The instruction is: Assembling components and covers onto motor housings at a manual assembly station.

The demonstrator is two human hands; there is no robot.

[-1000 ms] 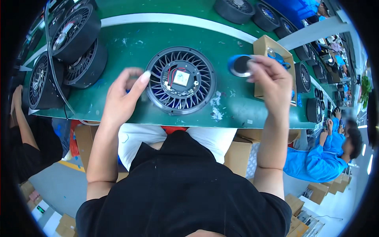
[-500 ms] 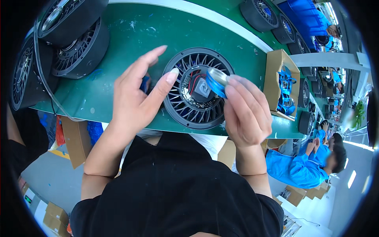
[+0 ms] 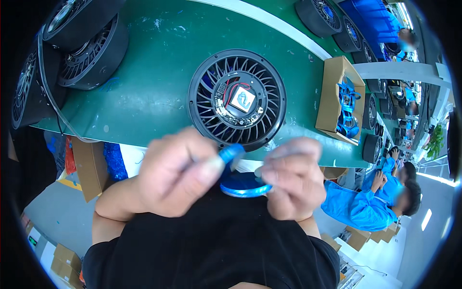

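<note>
My right hand is closed on the edge of a round cap with a shiny blue rim and a dark face. My left hand, blurred by motion, pinches a small blue piece just above the cap; its exact kind I cannot make out. Beyond both hands a black wheel-like round housing with curved spokes lies flat on the green table. In its middle show a ring of circuit board, red wires and a white square pad with a blue mark.
A cardboard box of blue ring-shaped parts stands on the right of the table. Black housings are stacked at the left beside a grey cable. More housings line the far right; people in blue sit there.
Both hands have come back toward my body, off the housing. My left hand, spread before, now pinches a blue piece; my right hand has lowered and turned the cap.
</note>
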